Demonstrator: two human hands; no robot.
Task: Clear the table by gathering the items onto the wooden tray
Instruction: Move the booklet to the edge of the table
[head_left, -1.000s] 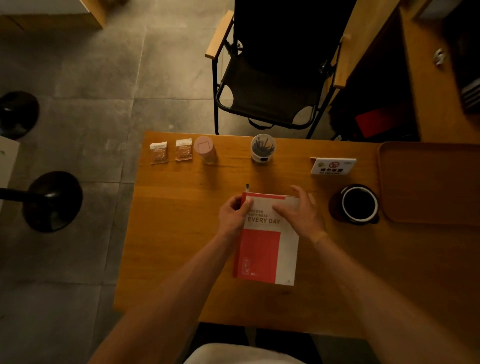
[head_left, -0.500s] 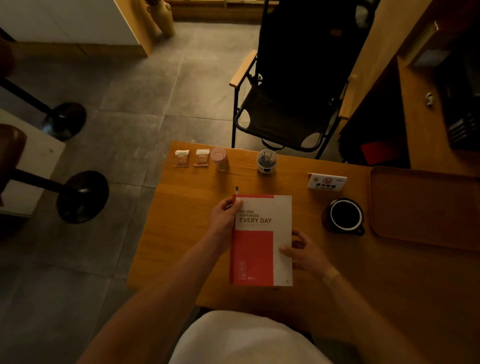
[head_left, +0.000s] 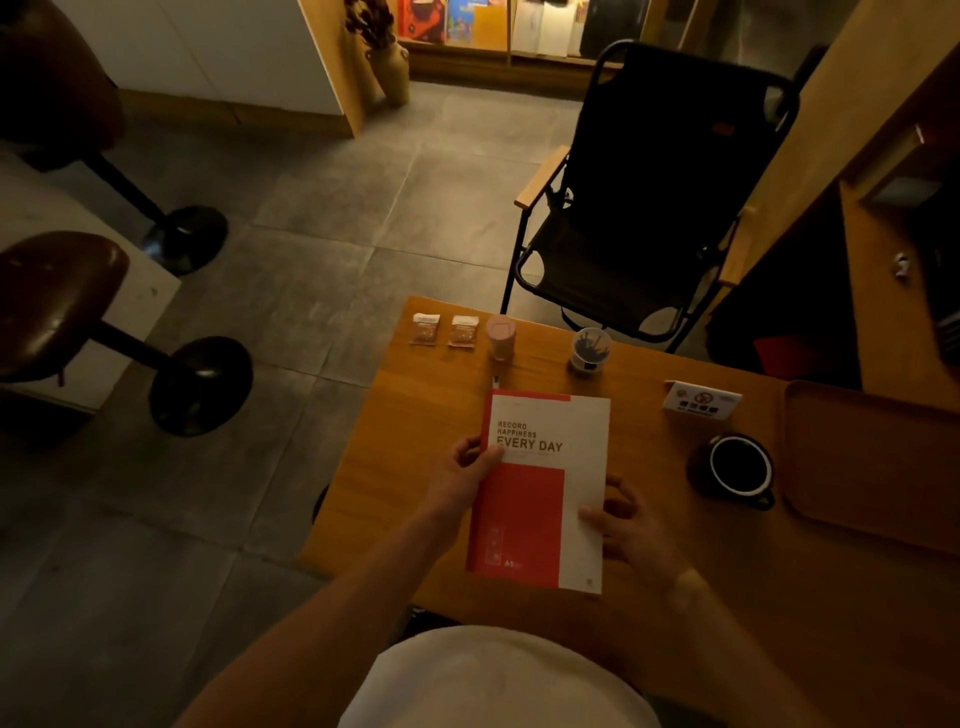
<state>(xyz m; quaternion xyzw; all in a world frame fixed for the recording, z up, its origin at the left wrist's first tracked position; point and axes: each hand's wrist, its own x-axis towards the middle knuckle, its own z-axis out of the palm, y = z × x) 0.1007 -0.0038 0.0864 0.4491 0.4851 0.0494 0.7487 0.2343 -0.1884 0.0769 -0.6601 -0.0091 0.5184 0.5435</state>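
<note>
Red-and-white notebook (head_left: 540, 493): I pinch its spine edge with my left hand (head_left: 462, 480), thumb on the cover; my right hand (head_left: 621, 525) curls under the opposite edge. Risk: one-sided hold lets it sag or slip. Black mug (head_left: 737, 467) beyond could be knocked. Wooden tray (head_left: 872, 467), far right, holds nothing yet.

Both bare forearms reach forward from the bottom of the view. The left hand (head_left: 467, 475) grips with its thumb on top, fingers curled under. The right hand (head_left: 626, 525) pinches lower down, fingers apparently spread and partly hidden.
</note>
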